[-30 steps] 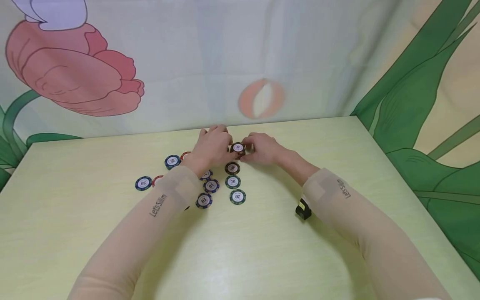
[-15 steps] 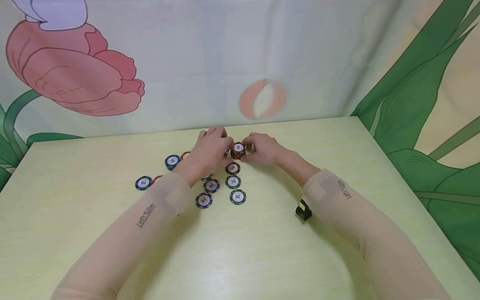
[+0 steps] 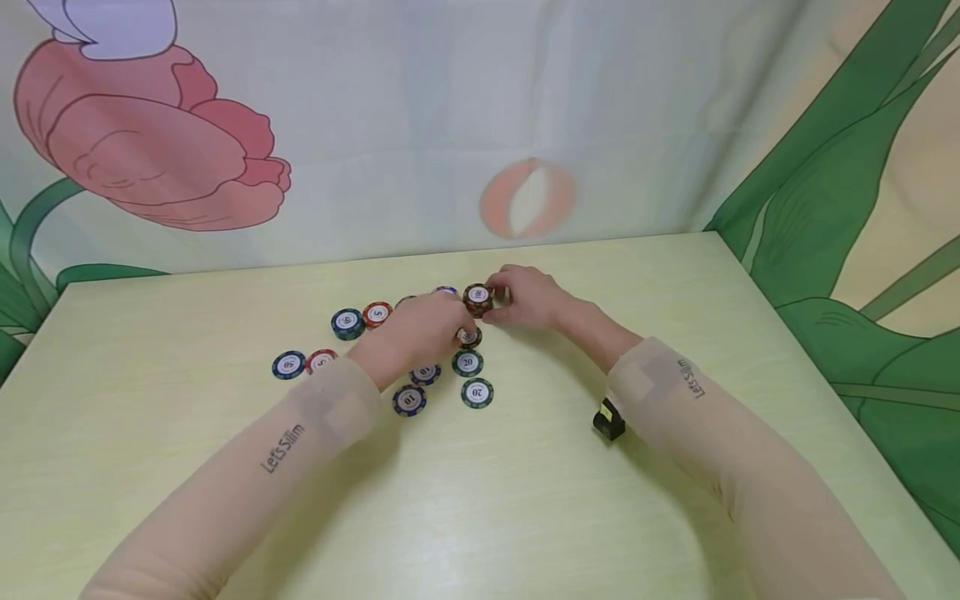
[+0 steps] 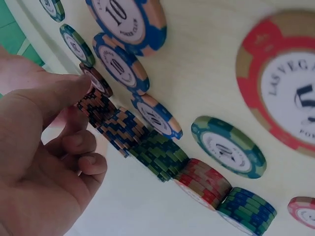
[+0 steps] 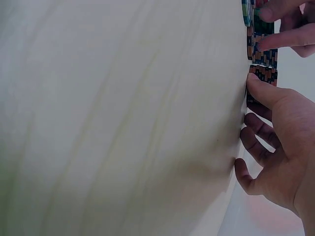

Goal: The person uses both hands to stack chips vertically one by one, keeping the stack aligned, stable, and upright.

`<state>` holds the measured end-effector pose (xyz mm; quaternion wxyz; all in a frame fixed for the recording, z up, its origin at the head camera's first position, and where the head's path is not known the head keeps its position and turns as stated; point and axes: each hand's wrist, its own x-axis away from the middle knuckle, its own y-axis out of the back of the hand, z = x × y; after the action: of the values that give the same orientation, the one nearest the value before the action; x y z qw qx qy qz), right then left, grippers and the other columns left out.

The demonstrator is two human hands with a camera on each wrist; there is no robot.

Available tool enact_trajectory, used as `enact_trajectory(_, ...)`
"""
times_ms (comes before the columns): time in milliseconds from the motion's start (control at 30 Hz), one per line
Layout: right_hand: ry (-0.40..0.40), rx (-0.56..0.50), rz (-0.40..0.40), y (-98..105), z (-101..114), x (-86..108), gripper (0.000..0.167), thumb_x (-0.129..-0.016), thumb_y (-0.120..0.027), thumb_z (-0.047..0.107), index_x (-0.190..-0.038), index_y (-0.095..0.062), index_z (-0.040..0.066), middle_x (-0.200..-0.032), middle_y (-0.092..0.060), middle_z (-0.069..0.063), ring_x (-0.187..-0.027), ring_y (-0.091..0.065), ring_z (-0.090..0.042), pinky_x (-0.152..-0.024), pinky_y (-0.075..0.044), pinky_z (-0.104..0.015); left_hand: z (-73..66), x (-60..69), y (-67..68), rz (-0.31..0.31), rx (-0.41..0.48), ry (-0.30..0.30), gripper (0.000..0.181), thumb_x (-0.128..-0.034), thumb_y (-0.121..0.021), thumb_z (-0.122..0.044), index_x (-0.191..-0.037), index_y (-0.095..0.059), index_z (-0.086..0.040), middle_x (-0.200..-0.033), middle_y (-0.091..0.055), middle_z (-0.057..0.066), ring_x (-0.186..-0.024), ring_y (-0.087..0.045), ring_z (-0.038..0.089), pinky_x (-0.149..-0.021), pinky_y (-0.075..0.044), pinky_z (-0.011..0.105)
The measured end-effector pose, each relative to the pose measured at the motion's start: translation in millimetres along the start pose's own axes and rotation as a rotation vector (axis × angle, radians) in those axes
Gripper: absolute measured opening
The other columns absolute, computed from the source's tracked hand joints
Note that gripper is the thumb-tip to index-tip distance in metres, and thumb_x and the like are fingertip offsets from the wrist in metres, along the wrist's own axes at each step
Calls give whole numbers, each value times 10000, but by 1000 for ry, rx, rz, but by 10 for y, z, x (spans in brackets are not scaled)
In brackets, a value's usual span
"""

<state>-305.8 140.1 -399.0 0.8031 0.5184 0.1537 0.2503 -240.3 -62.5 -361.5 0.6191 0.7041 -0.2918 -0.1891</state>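
Pale worktop (image 3: 480,500): the right hand (image 3: 528,298) grips a brown poker-chip stack (image 3: 477,302) between thumb and finger; one brown chip (image 4: 102,84) is at the fingertips of the left hand (image 3: 426,325), whether pinched unclear.

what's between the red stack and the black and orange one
Going from the red stack, first the green stack, then the blue-and-tan stack, beside the black-and-orange stack. The left wrist view shows it.

Bright head view, soft shadows across the table (image 3: 487,500), dimmer wrist views
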Motion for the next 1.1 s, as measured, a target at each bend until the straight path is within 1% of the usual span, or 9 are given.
enact_trajectory(133,3,-8,1,3,1,-1,388,-892,-806,267,-1202,-709,55,-1033,-627,-76,-955,-586,-258,-822,-469,-430,-3,14,-21,37,-23,1,269,-958,-691,-56,-1188,-790,-154,-1177,-732,60,-1060,-666,252,-857,-568,432)
enact_trajectory(200,3,-8,0,7,2,4,392,-890,-806,270,-1203,-708,55,-1035,-628,-77,-956,-587,-258,-824,-471,-431,3,20,-26,43,-12,2,275,-952,-694,-52,-1194,-786,-145,-1173,-737,61,-1065,-673,260,-860,-569,433)
enact_trajectory(367,1,0,1,14,-5,12,408,-888,-806,280,-1211,-705,51,-1043,-630,-80,-963,-587,-260,-834,-473,-429,21,37,-26,30,35,19,247,-920,-710,-28,-1139,-794,-106,-1144,-739,69,-1087,-669,259,-915,-545,411)
enact_trajectory(467,2,3,1,14,-11,9,417,-887,-807,280,-1216,-703,47,-1045,-632,-83,-968,-588,-261,-838,-474,-427,28,41,-23,15,32,32,217,-901,-730,-25,-1103,-778,-86,-1078,-732,73,-991,-667,241,-869,-553,403)
enact_trajectory(533,2,3,2,13,-14,5,416,-888,-807,277,-1217,-702,46,-1048,-633,-85,-969,-589,-261,-838,-475,-427,32,35,-22,18,19,52,185,-899,-742,-45,-1082,-754,-68,-1012,-716,70,-907,-648,230,-816,-553,394)
enact_trajectory(667,2,-3,4,11,-14,0,406,-890,-806,275,-1214,-706,53,-1051,-634,-85,-954,-591,-258,-829,-475,-428,42,21,-15,68,4,102,141,-905,-741,-87,-1037,-713,-48,-900,-657,54,-781,-589,215,-722,-525,366)
enact_trajectory(800,0,-6,6,6,-10,2,408,-890,-807,282,-1216,-707,58,-1052,-635,-79,-959,-591,-256,-833,-471,-434,55,22,-8,103,21,123,85,-912,-738,-115,-971,-706,-64,-856,-637,41,-749,-578,205,-703,-506,349)
enact_trajectory(933,-1,-4,5,-1,-12,1,410,-890,-807,289,-1215,-707,59,-1051,-632,-76,-972,-591,-258,-840,-470,-438,74,27,-16,104,47,123,83,-906,-752,-137,-943,-708,-76,-838,-640,30,-739,-584,195,-702,-503,343)
enact_trajectory(1100,-5,1,6,3,-10,3,409,-894,-806,292,-1218,-706,64,-1053,-630,-73,-972,-589,-255,-840,-471,-434,101,16,-30,85,52,86,93,-887,-767,-130,-942,-723,-70,-842,-643,27,-750,-595,194,-717,-516,349)
